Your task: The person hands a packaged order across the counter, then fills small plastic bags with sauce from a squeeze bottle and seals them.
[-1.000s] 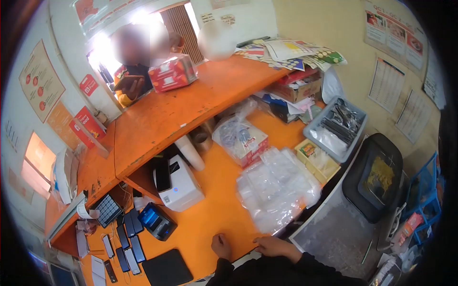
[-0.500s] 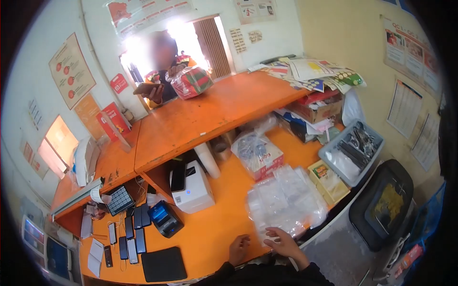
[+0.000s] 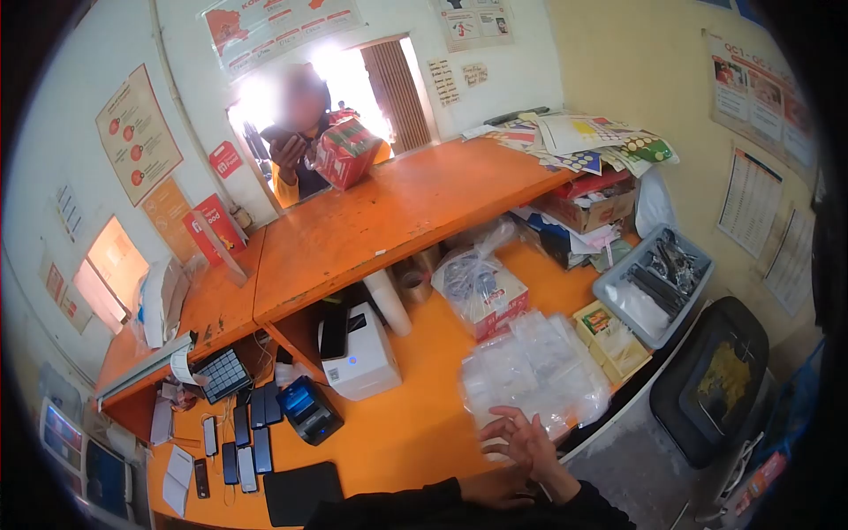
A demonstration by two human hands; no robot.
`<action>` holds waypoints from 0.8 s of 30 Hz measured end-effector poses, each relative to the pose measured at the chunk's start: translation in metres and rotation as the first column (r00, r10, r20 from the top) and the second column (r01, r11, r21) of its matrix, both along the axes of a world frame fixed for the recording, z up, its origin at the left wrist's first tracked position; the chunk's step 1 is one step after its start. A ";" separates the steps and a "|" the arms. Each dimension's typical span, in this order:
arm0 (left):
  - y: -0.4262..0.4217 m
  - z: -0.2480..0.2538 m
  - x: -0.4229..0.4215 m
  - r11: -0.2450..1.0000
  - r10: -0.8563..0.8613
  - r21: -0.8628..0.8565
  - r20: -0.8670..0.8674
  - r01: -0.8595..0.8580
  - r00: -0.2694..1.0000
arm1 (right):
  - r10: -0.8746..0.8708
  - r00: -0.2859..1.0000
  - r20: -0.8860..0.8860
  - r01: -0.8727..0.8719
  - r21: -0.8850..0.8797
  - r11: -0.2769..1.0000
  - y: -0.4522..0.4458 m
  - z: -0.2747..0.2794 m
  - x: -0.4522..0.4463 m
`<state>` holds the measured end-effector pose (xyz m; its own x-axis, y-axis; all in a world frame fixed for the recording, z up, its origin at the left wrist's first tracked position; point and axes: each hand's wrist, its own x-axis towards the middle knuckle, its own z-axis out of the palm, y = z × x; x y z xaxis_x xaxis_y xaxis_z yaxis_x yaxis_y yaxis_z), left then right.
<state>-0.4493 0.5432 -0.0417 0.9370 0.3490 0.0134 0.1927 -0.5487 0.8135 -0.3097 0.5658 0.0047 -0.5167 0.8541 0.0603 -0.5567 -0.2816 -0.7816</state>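
Head view: noted right hand point(image 3: 528, 444) spread wide, empty-looking, apparently against left hand point(image 3: 495, 488) of indiscernible grip, near plastic bags point(image 3: 537, 371) on orange table point(image 3: 389, 437); judged between handlings, needing hands parted for any pickup.

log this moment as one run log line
right hand: open, nothing seen held, near clear bags | left hand: beside right hand | person across counter: phone in hand, red package alongside
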 end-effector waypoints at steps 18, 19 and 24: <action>-0.035 0.006 -0.066 0.910 0.377 0.188 -0.003 -0.370 0.926 | -0.414 0.905 0.101 0.423 -0.108 0.899 -0.016 -0.014 -0.064; -0.036 -0.003 -0.071 0.879 0.442 0.171 0.060 -0.445 0.895 | -0.528 0.835 0.154 0.545 -0.097 0.833 -0.017 -0.020 -0.058; -0.055 -0.090 -0.111 0.694 0.718 -0.292 0.210 -0.658 0.664 | -0.796 0.568 0.209 0.813 0.006 0.582 -0.054 -0.054 -0.020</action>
